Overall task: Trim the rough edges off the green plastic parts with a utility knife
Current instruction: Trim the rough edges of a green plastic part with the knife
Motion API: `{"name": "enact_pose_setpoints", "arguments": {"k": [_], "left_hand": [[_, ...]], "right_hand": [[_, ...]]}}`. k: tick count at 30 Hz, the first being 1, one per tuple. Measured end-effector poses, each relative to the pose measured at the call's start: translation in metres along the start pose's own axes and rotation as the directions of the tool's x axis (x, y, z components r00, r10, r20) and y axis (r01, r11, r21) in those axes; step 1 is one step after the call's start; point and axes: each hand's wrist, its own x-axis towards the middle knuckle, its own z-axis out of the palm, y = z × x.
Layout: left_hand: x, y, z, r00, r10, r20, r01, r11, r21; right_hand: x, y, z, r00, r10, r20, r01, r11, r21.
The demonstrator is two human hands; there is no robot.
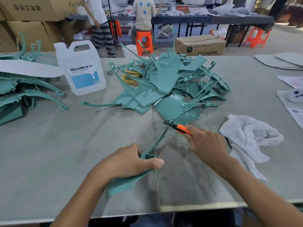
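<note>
- Left hand (129,163): fingers and thumb curled round a green plastic part with a flat fin and a long thin curved arm (126,182), pinning it to the grey felt-covered work table (49,153) near the front edge. The arm runs up and right towards the knife.
- Right hand (206,145): wrapped round the orange-and-black utility knife (177,127), blade out, pointing up-left. Blade tip sits just above the end of the part's thin arm; can't tell if it touches.
- Hands are apart, part spanning between them.
- Pale shavings and dust (165,133) on the table around the cutting spot.
- Pile of green plastic parts (165,82) at table centre, behind the knife; coiled yellow hose (131,77) partly under it.
- Second stack of green parts (24,90) at far left, with a white sheet on top.
- White translucent plastic jug (82,68) with handle, label reads "DEXCON", smaller print not legible.
- Crumpled white cloth (247,136) just right of the right hand.
- Brown cardboard box (200,45) on the floor beyond the table, printed "DTY" plus Chinese text.
- Red sign (182,8) with Chinese characters on the far bench; orange plastic stool (144,42) with a person seated on it.
</note>
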Motion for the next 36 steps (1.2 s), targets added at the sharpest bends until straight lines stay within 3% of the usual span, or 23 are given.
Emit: {"name": "enact_pose_setpoints", "arguments": {"k": [2,4,7,10,13,15,18,21,23,25,26,27,28,30,31,33,36], "left_hand": [[-0.003,0.005,-0.002,1.0,0.019,-0.006,-0.019,0.999,0.048],[-0.003,0.013,-0.004,1.0,0.026,-0.011,-0.025,0.996,0.088],[-0.007,0.017,-0.001,0.999,0.018,-0.042,-0.011,0.987,0.16],[-0.015,0.013,0.013,0.986,0.117,-0.116,-0.078,0.951,0.299],[-0.019,0.002,0.02,0.936,0.293,-0.195,-0.188,0.884,0.428],[-0.02,-0.006,0.017,0.905,0.344,-0.25,-0.205,0.868,0.451],[-0.024,-0.017,0.011,0.906,0.322,-0.276,-0.156,0.858,0.489],[-0.035,-0.008,0.015,0.898,0.299,-0.324,-0.073,0.825,0.561],[-0.044,0.001,0.03,0.779,0.351,-0.52,-0.097,0.886,0.453],[-0.055,0.009,0.06,0.537,0.494,-0.684,-0.328,0.869,0.371],[-0.063,0.014,0.075,0.468,0.549,-0.693,-0.461,0.82,0.338],[-0.068,0.018,0.086,0.473,0.569,-0.673,-0.568,0.781,0.262],[-0.072,0.022,0.095,0.547,0.543,-0.638,-0.624,0.772,0.121],[-0.072,0.029,0.104,0.809,0.352,-0.471,-0.535,0.773,-0.342],[-0.068,0.032,0.108,0.901,0.256,-0.35,-0.422,0.701,-0.575],[-0.054,0.035,0.112,0.967,0.123,-0.223,-0.254,0.53,-0.809],[-0.034,0.039,0.105,0.973,-0.026,-0.227,-0.21,0.292,-0.933]], "right_hand": [[0.003,0.007,0.002,0.993,0.002,-0.118,-0.008,0.999,-0.045],[0.0,0.002,0.001,0.972,0.024,-0.232,-0.016,0.999,0.037],[0.003,-0.004,-0.003,0.946,0.222,-0.238,-0.125,0.923,0.365],[0.012,-0.003,-0.011,0.934,0.356,-0.033,-0.219,0.644,0.733],[0.02,-0.004,-0.02,0.915,0.363,0.176,-0.292,0.295,0.91],[0.023,-0.004,-0.022,0.904,0.283,0.319,-0.358,0.097,0.929],[0.021,-0.011,-0.019,0.882,0.188,0.431,-0.433,-0.036,0.901],[0.017,-0.023,-0.015,0.84,0.244,0.484,-0.439,-0.217,0.872],[0.017,-0.03,-0.014,0.797,0.308,0.52,-0.427,-0.321,0.845],[0.017,-0.035,-0.013,0.771,0.341,0.538,-0.405,-0.39,0.827],[0.016,-0.037,-0.012,0.762,0.347,0.546,-0.394,-0.42,0.817],[0.015,-0.04,-0.012,0.753,0.347,0.559,-0.39,-0.449,0.804],[0.013,-0.042,-0.013,0.742,0.343,0.576,-0.391,-0.476,0.788],[0.009,-0.048,-0.013,0.724,0.317,0.613,-0.398,-0.534,0.746],[0.007,-0.052,-0.014,0.718,0.3,0.628,-0.395,-0.568,0.722],[0.002,-0.057,-0.017,0.704,0.272,0.656,-0.386,-0.629,0.675],[-0.004,-0.064,-0.021,0.669,0.212,0.712,-0.384,-0.721,0.576]]}}
